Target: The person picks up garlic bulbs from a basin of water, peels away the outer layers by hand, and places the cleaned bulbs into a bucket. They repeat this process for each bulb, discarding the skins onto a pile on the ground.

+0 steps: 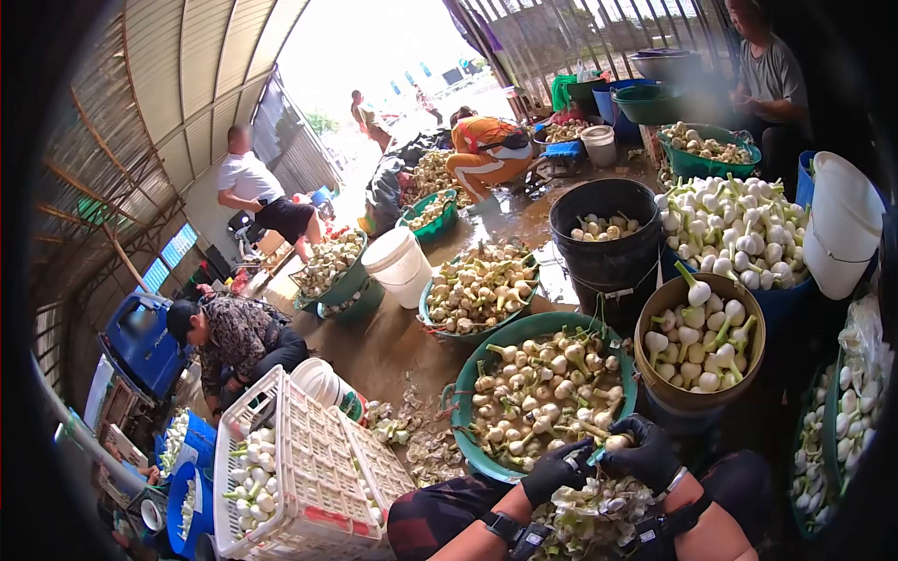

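Observation:
My left hand, in a black glove, is closed round a small tool with a bluish-green part. Beside it, my right hand, also gloved in black, grips a garlic bulb between its fingers. Both hands are close together over my lap, at the near edge of a green tub full of unpeeled garlic bulbs. Below them lies a heap of garlic skins. To the right, a tan bucket contains clean white bulbs with short stems.
A white crate of garlic stands at the left, with skins on the floor beside it. A black bucket is beyond the tub. People crouch, sit and stand farther back, among more tubs of garlic.

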`<act>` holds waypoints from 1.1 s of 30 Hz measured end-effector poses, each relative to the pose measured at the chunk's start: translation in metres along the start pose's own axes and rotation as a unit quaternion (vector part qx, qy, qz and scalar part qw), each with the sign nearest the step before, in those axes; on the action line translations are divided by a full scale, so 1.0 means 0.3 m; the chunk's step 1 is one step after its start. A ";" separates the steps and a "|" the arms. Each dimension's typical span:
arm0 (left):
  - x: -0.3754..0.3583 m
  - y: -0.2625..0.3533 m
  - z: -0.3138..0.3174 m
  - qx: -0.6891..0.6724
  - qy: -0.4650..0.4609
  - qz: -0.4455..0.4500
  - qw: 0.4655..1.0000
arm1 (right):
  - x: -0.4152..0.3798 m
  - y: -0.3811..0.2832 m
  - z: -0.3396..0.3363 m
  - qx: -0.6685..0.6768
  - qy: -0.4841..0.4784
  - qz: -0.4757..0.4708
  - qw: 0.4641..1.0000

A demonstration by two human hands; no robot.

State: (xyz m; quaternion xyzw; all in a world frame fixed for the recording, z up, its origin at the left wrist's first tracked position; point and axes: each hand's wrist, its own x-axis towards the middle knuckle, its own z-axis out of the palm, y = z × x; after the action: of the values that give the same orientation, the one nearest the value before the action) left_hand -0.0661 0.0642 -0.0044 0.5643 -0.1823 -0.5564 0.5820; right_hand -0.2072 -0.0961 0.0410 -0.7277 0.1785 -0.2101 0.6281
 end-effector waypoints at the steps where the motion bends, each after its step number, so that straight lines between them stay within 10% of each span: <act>1: 0.005 0.016 0.019 -0.068 0.042 0.009 0.997 | -0.001 -0.004 0.016 -0.041 0.041 -0.059 0.997; 2: -0.002 0.068 0.047 -0.103 0.017 0.028 0.994 | 0.002 -0.018 0.033 -0.039 0.033 -0.062 0.997; 4: 0.011 0.065 0.024 0.427 -0.001 0.284 0.858 | 0.005 -0.049 0.056 -0.178 0.072 -0.182 0.964; 5: 0.011 0.064 0.039 0.438 0.034 0.278 0.854 | 0.006 -0.032 0.072 -0.206 0.083 -0.212 0.952; 6: 0.007 0.067 0.049 0.438 0.034 0.277 0.854 | 0.007 -0.029 0.073 -0.206 0.083 -0.212 0.952; 8: 0.005 0.077 0.072 -0.065 0.064 0.067 0.994 | -0.005 -0.023 0.068 -0.133 0.066 -0.200 0.969; 10: -0.002 0.097 0.088 -0.100 0.055 0.062 0.992 | -0.011 -0.050 0.060 -0.089 0.047 -0.153 0.983; 16: -0.032 0.123 0.058 -0.008 0.007 0.072 0.997 | -0.012 0.011 0.077 0.037 0.042 -0.089 0.994; 17: -0.027 0.115 0.036 0.362 -0.010 0.295 0.884 | -0.010 0.010 0.078 0.028 0.046 -0.075 0.996; 22: -0.038 0.127 0.053 -0.037 0.032 0.072 0.996 | -0.021 -0.018 0.085 0.122 0.032 0.027 0.992; 24: -0.031 0.109 0.017 0.348 0.013 0.287 0.892 | -0.014 0.008 0.089 0.167 0.023 0.029 0.985; 28: -0.031 0.120 0.021 0.164 -0.014 0.180 0.970 | -0.002 0.042 0.085 0.282 0.013 0.095 0.954; 30: -0.056 0.181 0.073 0.057 0.050 0.077 0.994 | 0.013 0.120 0.049 -0.148 -0.031 -0.236 0.960; 32: -0.038 0.140 0.050 0.088 0.059 0.089 0.990 | -0.001 0.149 0.066 0.112 -0.064 0.014 0.991; 33: -0.034 0.132 0.048 0.234 0.066 0.166 0.956 | -0.015 0.126 0.039 0.093 -0.137 -0.042 0.985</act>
State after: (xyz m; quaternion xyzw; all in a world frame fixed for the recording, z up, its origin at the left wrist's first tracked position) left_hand -0.0638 0.0564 0.0383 0.6819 -0.3596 -0.3550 0.5289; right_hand -0.2046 -0.0894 0.0018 -0.6945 0.0402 -0.1504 0.7024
